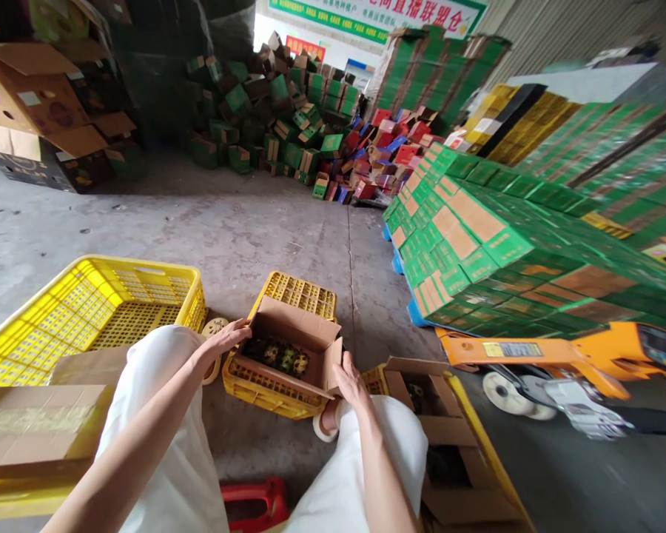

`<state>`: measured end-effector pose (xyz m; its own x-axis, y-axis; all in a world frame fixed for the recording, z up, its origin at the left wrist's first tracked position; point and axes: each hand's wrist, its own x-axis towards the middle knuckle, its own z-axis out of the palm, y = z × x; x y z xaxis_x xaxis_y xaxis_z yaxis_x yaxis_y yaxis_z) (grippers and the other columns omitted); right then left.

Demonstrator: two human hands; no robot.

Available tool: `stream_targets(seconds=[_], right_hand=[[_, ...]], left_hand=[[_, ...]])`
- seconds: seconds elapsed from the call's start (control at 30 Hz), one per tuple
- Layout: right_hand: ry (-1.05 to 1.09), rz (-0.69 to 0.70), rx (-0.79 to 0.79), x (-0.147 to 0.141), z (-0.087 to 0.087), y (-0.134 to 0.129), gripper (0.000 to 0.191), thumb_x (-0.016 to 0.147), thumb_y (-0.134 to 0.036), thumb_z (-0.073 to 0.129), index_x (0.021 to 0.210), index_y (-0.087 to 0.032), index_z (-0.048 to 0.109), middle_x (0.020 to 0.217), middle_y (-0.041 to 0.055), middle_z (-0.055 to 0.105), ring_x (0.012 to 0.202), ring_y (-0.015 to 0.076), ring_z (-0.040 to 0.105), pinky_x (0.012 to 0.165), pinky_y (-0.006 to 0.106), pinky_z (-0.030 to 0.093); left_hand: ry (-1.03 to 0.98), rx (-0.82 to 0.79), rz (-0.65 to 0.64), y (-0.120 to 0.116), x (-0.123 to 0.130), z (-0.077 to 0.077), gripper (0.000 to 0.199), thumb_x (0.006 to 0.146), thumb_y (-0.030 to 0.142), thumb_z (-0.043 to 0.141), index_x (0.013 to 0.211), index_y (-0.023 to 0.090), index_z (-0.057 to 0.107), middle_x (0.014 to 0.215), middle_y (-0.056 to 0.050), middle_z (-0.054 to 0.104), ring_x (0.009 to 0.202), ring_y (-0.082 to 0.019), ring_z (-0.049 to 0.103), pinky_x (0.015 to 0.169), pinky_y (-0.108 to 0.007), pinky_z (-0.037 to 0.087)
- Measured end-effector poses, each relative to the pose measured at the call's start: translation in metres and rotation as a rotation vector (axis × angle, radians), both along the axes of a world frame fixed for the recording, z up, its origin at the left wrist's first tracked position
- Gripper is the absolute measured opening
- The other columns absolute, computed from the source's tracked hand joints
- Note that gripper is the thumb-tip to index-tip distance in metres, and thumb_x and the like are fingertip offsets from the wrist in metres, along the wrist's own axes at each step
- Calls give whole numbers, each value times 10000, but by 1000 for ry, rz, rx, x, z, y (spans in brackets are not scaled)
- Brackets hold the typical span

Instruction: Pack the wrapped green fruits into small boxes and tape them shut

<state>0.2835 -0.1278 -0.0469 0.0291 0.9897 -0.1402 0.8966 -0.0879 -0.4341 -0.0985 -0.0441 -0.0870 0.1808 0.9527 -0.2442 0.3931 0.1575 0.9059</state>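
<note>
Head view: box [297, 329] on yellow crate [274, 400], near edge to far edge. Left hand [227, 339] reaches to its left end, fingers slightly bent; right hand [351, 379] at its right flap, fingers part-open. Both palms inward, grip unclear.

The left hand [229, 338] is being reached toward one o'clock, the right hand [351, 379] toward eleven, with fingers being held loosely extended.
</note>
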Motion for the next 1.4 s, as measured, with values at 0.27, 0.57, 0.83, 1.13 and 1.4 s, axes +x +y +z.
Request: stream_targets(seconds=[0.27, 0.57, 0.83, 1.13, 1.4], right_hand=[[50, 35, 45, -4, -3, -7, 229, 1008, -382, 533, 1100, -282, 718, 1157, 107, 786, 1063, 297, 767, 940, 399, 593], [176, -16, -55, -6, -4, -4, 405, 1035, -442, 442, 1338, -268, 646, 966, 38, 775, 1022, 258, 771, 1007, 404, 571], [178, 118, 2, 8, -18, -7, 612, 863, -129, 476, 1422, -228, 704, 1006, 44, 753, 976, 222, 742, 1064, 407, 581], [158, 221, 13, 17, -31, -9, 809, 800, -3, 486, 1558, -232, 648, 1068, 67, 676, 1015, 210, 718, 1073, 380, 595], [145, 343, -51, 23, -39, -21, 999, 781, 61, 458, 1728, -253, 395, 1550, 136, 483, 1551, 235, 501, 1331, 422, 356]], left_hand=[[-55, 19, 7, -2, 5, -13, 568, 826, 615, 715, 1201, 190, 760, 1082, -91, 809, 1049, -311, 747, 842, -347, 591], [-7, -21, 97, 6, 10, -38, 604, 683, 483, 810, 1176, 143, 732, 934, -92, 797, 875, -293, 766, 703, -326, 577], [0, -59, 113, 7, 11, -37, 540, 670, 453, 871, 1124, 172, 788, 894, -82, 811, 854, -296, 773, 669, -315, 562], [26, -59, 135, 5, 13, -29, 597, 659, 424, 905, 1174, 148, 783, 989, -105, 815, 939, -305, 770, 746, -323, 586], [67, -51, 158, 4, 17, -25, 584, 673, 420, 902, 1181, 157, 784, 1003, -91, 813, 990, -307, 773, 794, -319, 590]])
